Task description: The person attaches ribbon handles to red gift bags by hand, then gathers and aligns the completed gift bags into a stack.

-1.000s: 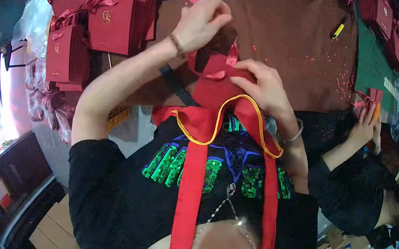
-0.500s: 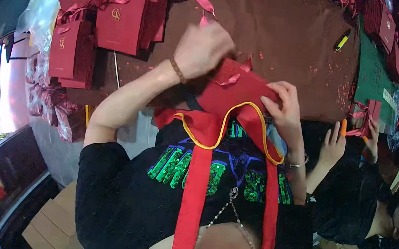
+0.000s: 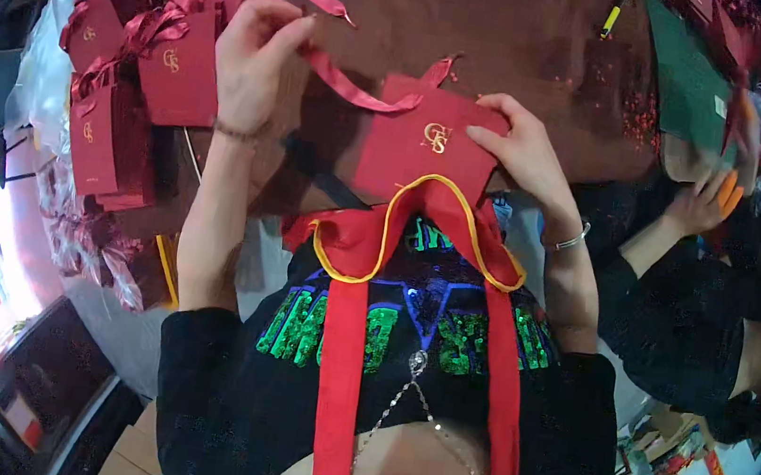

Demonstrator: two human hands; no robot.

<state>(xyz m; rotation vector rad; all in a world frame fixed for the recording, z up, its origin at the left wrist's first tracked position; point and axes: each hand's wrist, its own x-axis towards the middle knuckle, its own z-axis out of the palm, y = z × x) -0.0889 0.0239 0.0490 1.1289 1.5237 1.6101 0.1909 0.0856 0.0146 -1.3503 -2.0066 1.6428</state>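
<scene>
Left hand (image 3: 254,70) is pinching a pinkish-red ribbon (image 3: 349,89) that sags over to a dark red bag (image 3: 421,152). Right hand (image 3: 524,151) grips the bag's right edge, thumb on the front. Bag's right above the apron (image 3: 345,347), over the brown tablecloth (image 3: 520,27) (yellow marker (image 3: 610,23) up there too). More red bags (image 3: 172,79) sit off left.

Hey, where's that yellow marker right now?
In the head view, the yellow marker lies near the top edge, right of centre, on the brown surface beyond the right hand, just left of the green board.
</scene>
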